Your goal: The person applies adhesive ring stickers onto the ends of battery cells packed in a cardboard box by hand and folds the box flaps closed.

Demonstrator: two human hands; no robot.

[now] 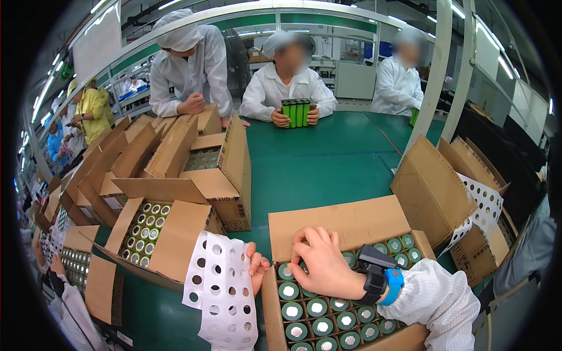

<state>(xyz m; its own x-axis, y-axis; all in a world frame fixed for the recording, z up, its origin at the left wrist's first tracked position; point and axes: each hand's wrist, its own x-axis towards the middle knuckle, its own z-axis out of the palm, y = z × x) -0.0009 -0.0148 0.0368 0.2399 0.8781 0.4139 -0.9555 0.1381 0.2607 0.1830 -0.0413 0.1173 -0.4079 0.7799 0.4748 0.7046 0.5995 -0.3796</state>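
My left hand [257, 269] grips the edge of a white sheet [219, 286] punched with rows of round holes, which hangs left of an open cardboard box. My right hand [319, 260], wearing a dark device and a blue band at the wrist, is over that box [270, 310]. Its fingers are bent and drawn together near the box's back left corner; whatever is between them is hidden. Cylindrical battery cells [317, 307] with green tops and pale centres stand upright in the box's divider cells.
Another open box [184, 237] of cells stands to the left, with more cartons [234, 158] behind it. At the right are a carton [433, 193] and a second holed sheet [483, 205]. Across the green table [316, 164], a person holds a green battery pack [295, 113].
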